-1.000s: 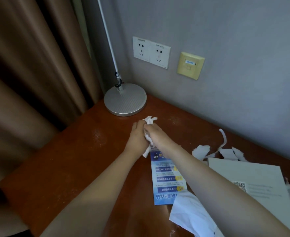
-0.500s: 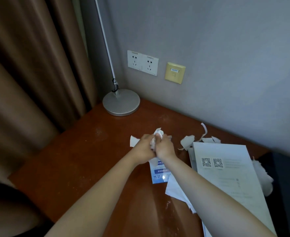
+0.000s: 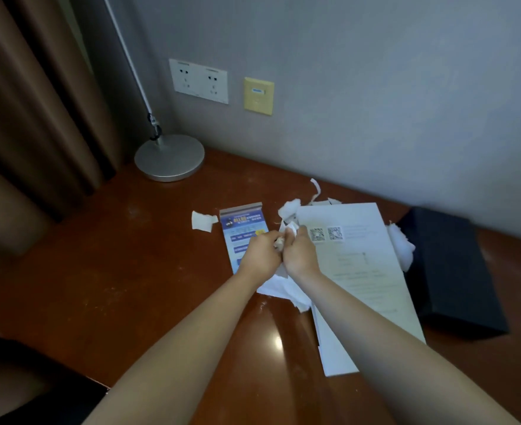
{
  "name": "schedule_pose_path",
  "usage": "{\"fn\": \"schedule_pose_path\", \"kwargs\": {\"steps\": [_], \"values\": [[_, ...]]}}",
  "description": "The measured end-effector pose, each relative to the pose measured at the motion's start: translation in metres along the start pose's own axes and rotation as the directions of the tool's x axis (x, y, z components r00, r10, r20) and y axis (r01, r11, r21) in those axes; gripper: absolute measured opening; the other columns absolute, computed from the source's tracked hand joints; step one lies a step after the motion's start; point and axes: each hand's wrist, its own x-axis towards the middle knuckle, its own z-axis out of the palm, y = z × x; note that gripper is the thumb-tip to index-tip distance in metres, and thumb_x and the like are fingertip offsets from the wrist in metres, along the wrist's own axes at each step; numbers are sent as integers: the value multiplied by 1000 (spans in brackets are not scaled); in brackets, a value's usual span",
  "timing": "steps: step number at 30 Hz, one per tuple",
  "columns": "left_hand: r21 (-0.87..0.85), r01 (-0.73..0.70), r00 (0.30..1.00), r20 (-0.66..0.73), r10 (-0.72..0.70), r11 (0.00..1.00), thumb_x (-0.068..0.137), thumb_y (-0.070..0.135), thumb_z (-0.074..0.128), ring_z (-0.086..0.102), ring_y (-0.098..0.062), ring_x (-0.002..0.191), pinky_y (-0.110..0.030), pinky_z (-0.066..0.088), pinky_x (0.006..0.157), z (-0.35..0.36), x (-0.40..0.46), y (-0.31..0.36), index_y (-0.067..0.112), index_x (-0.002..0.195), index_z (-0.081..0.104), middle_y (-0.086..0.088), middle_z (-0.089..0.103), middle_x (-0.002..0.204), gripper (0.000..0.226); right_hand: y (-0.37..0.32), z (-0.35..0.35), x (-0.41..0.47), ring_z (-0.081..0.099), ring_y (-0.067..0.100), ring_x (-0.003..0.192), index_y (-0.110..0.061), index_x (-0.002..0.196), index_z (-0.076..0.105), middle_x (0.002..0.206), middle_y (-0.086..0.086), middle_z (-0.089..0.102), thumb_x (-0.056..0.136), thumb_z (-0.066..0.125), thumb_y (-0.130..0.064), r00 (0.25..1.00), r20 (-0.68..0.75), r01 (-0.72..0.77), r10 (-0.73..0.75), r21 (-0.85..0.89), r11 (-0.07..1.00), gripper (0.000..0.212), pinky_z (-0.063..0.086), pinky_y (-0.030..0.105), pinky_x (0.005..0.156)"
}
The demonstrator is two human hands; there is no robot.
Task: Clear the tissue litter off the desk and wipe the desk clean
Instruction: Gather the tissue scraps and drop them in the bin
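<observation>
Hands first: our left hand (image 3: 260, 254) and right hand (image 3: 299, 256) meet at desk centre, both clenched around one tissue wad (image 3: 288, 233). Beyond, a torn tissue scrap (image 3: 203, 221) lies at ten o'clock beside the blue leaflet (image 3: 243, 223); more tissue shreds (image 3: 289, 207) sit at twelve, another tissue clump (image 3: 401, 245) at two. We judge loose shreds could drop from the wad or hide under the printed sheet (image 3: 357, 259).

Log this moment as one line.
both hands grip tissue wad | left hand | right hand | scrap left on desk
</observation>
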Motion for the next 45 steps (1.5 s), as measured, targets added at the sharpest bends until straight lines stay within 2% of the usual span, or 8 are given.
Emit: {"fn": "schedule_pose_path", "kwargs": {"steps": [3, 9, 17, 26, 34, 38, 40, 45], "values": [[-40, -19, 1000, -7, 19, 999, 99, 20, 46, 49, -21, 67, -24, 32, 52, 20, -11, 20, 14, 73, 57, -10, 58, 68, 28, 13, -23, -9, 57, 31, 107, -5, 130, 42, 116, 16, 60, 103, 29, -20, 997, -51, 55, -54, 3, 999, 34, 31, 24, 69], [90, -124, 992, -13, 125, 988, 96, 7, 41, 61, -28, 78, -19, 29, 54, 64, -45, 59, 11, 115, 63, -15, 68, 85, 29, 45, -71, -26, 57, 28, 102, -4, 124, 50, 113, 16, 57, 102, 29, -17, 996, -57, 61, -62, -4, 998, 33, 32, 23, 68], [81, -72, 994, -75, 78, 994, 97, 8, 38, 47, -15, 63, -16, 31, 47, 134, -115, 112, 1, 98, 64, -1, 56, 65, 27, 109, -142, -76, 57, 27, 92, -6, 119, 48, 107, 14, 56, 103, 27, -20, 992, 27, 123, -123, 18, 992, 29, 43, 22, 61], [202, -52, 995, -67, 67, 978, 93, 2, 43, 63, -26, 97, -23, 43, 69, 189, -182, 147, 12, 126, 57, -10, 69, 105, 37, 157, -195, -137, 50, 22, 95, -7, 128, 45, 119, 13, 49, 104, 27, -20, 990, 36, 134, -135, 19, 991, 33, 33, 11, 37], [156, -102, 995, 12, 101, 982, 92, -1, 42, 64, -21, 82, -9, 38, 52, 223, -234, 164, 11, 108, 64, -7, 67, 87, 30, 193, -226, -195, 44, 17, 88, -4, 116, 49, 108, 7, 48, 102, 28, -17, 992, -82, 102, -98, 37, 994, 28, 35, 18, 62], [120, -167, 986, 11, 167, 978, 89, -3, 44, 65, -23, 80, -11, 36, 52, 240, -272, 168, 7, 85, 62, -6, 64, 78, 21, 212, -237, -235, 42, 19, 87, 2, 113, 49, 116, 18, 49, 102, 28, -13, 989, -122, 84, -80, 32, 996, 27, 33, 3, 43], [127, -177, 984, 37, 174, 976, 88, -2, 44, 61, -18, 71, -7, 32, 45, 250, -289, 168, 2, 87, 66, -9, 65, 78, 22, 226, -243, -255, 46, 23, 92, 4, 116, 48, 120, 22, 50, 100, 30, -10, 988, -140, 61, -57, 27, 998, 27, 30, 12, 47], [94, -246, 966, 109, 236, 965, 85, -6, 42, 47, -21, 64, -22, 25, 49, 287, -334, 186, -1, 82, 64, -1, 53, 64, 22, 267, -272, -299, 53, 30, 102, 3, 115, 50, 116, 24, 54, 97, 33, -7, 978, -205, 29, -30, -7, 1000, 27, 21, 21, 59]]}}
